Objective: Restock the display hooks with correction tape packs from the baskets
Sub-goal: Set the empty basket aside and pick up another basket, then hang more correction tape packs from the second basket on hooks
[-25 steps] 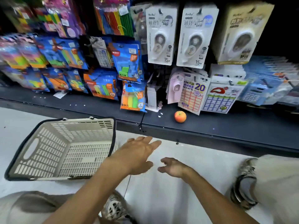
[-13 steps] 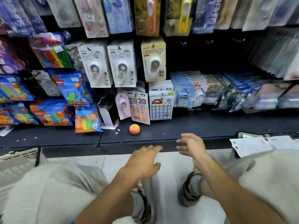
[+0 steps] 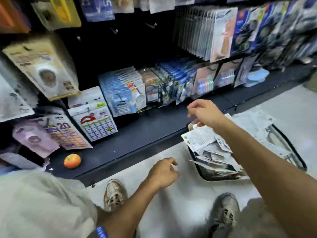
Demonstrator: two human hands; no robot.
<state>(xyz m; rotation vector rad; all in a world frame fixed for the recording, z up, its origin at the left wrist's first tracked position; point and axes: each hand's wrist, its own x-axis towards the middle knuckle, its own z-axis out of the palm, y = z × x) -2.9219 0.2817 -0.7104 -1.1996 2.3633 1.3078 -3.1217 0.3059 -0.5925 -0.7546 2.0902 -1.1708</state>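
Observation:
A dark-rimmed basket (image 3: 214, 176) stands on the floor at the right, heaped with white correction tape packs (image 3: 204, 143). My right hand (image 3: 204, 112) hovers just over the top of that heap with loosely curled fingers and holds nothing that I can see. Lower down, my left hand (image 3: 163, 172) hangs over the floor, fingers loosely curled and empty. A yellowish correction tape pack (image 3: 44, 71) hangs at the left of the display. Two bare hooks (image 3: 115, 30) stick out of the dark back panel above the shelf.
The dark bottom shelf (image 3: 145, 138) carries blue calculator packs (image 3: 123, 93), sticker sheets (image 3: 97, 122) and an orange ball (image 3: 72, 160). Rows of hanging packs (image 3: 223, 35) fill the right side. My shoes (image 3: 115, 194) and knees are on the pale floor.
The view has swung right: the empty pale basket has left the view and the full basket has come in. My right hand has reached out over its packs, and my left hand has curled and dropped.

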